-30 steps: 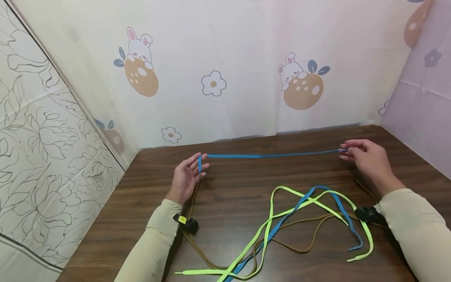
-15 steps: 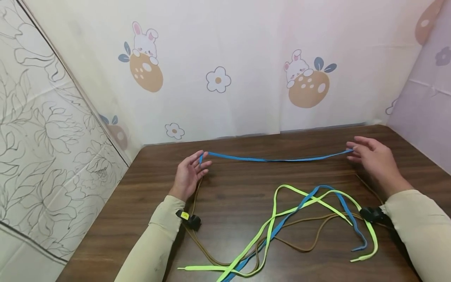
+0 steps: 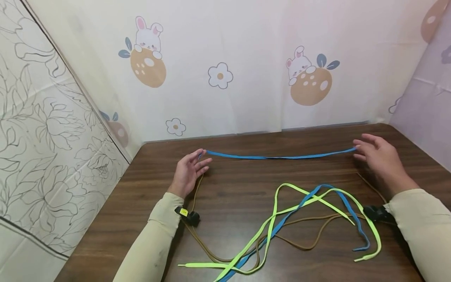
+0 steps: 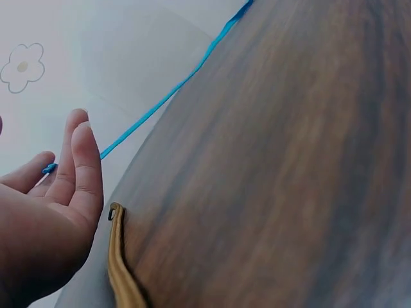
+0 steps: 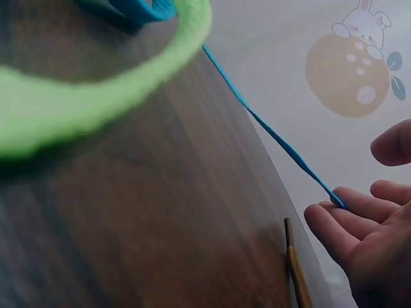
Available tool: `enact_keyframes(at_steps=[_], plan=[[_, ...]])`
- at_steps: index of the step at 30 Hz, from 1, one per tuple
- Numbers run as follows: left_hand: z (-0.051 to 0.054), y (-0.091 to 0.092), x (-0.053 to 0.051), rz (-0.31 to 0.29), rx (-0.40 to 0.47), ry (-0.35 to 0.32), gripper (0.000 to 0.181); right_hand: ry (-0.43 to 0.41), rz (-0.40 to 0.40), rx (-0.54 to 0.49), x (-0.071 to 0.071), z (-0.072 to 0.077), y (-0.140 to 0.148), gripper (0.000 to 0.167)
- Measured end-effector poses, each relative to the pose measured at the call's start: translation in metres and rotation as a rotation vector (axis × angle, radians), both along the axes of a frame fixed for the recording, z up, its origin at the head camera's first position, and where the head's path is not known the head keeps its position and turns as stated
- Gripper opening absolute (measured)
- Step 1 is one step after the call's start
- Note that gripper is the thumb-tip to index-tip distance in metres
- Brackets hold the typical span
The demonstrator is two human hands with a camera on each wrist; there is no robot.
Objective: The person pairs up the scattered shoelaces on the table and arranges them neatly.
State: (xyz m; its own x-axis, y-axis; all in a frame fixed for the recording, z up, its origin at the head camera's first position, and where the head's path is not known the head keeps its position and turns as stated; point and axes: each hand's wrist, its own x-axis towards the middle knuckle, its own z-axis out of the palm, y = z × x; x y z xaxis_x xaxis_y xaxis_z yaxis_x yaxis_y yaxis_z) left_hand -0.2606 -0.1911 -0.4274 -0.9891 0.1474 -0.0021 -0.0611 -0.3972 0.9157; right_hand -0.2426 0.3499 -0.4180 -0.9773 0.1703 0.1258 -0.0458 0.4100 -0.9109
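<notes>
A flat blue shoelace [image 3: 267,158] spans between the hands above the table's back part, sagging slightly. The left hand [image 3: 186,172] pinches its left end between thumb and index finger; the other fingers are spread. In the left wrist view, a bit of blue lace [image 4: 49,168] shows at the fingertips. The right hand [image 3: 382,160] is at the lace's other end. In the right wrist view, that end [image 5: 339,201] lies against nearly straight fingers, and the thumb [image 5: 393,145] stands apart from them.
On the brown wooden table [image 3: 162,156] lie tangled yellow-green laces [image 3: 275,203], another blue lace [image 3: 301,204] and thin brown laces [image 3: 310,246]. Brown lace runs near both wrists. A patterned cloth wall [image 3: 253,98] stands behind the table.
The held blue lace went from taut to slightly sagging. The right hand moved a little to the right, and its fingers loosened. The short end hanging at the left hand now shows less.
</notes>
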Motion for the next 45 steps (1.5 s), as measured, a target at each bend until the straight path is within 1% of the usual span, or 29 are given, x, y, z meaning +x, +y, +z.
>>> enact_keyframes(at_steps=[8,15,18,21,23,25,28,31,33,35,36,38,40,42,45], plan=[[0.006,0.0,-0.004,0.063,-0.031,-0.045,0.051,-0.014,-0.012,-0.011,0.001,0.004,-0.002,0.065],[0.01,-0.002,-0.007,0.087,-0.009,-0.073,0.049,-0.053,-0.047,0.048,0.002,0.008,-0.005,0.065],[0.01,-0.002,-0.007,0.097,-0.01,-0.07,0.047,-0.054,-0.074,0.018,0.002,0.008,-0.005,0.064],[0.01,-0.002,-0.007,0.098,-0.016,-0.069,0.043,-0.053,-0.126,-0.05,0.002,0.008,-0.005,0.064],[0.009,-0.002,-0.008,0.081,-0.019,-0.072,0.042,-0.051,-0.163,-0.101,0.002,0.007,-0.004,0.055],[0.009,-0.002,-0.009,0.048,-0.025,-0.078,0.042,-0.048,-0.194,-0.156,0.003,0.007,-0.003,0.039],[0.009,-0.001,-0.009,-0.023,-0.046,-0.083,0.044,-0.042,-0.22,-0.223,0.002,0.008,-0.001,0.013],[0.011,0.0,-0.009,-0.078,-0.076,-0.076,0.044,-0.04,-0.234,-0.259,0.002,0.009,0.0,0.008],[0.011,0.0,-0.009,-0.098,-0.093,-0.064,0.044,-0.037,-0.24,-0.284,0.002,0.008,0.001,0.008],[0.012,0.001,-0.009,-0.105,-0.099,-0.059,0.042,-0.029,-0.24,-0.314,0.002,0.008,0.002,0.008],[0.012,0.001,-0.01,-0.107,-0.098,-0.059,0.041,-0.024,-0.235,-0.325,0.002,0.007,0.002,0.008],[0.012,0.0,-0.01,-0.111,-0.102,-0.055,0.04,-0.019,-0.213,-0.313,0.001,0.007,0.001,0.008],[0.012,0.0,-0.011,-0.116,-0.102,-0.054,0.042,-0.026,-0.169,-0.287,0.001,0.007,-0.001,0.009],[0.012,0.0,-0.011,-0.122,-0.106,-0.052,0.044,-0.038,-0.104,-0.197,0.002,0.009,-0.005,0.017],[0.012,0.001,-0.011,-0.136,-0.115,-0.053,0.048,-0.044,0.007,-0.036,0.001,0.016,-0.015,0.031]])
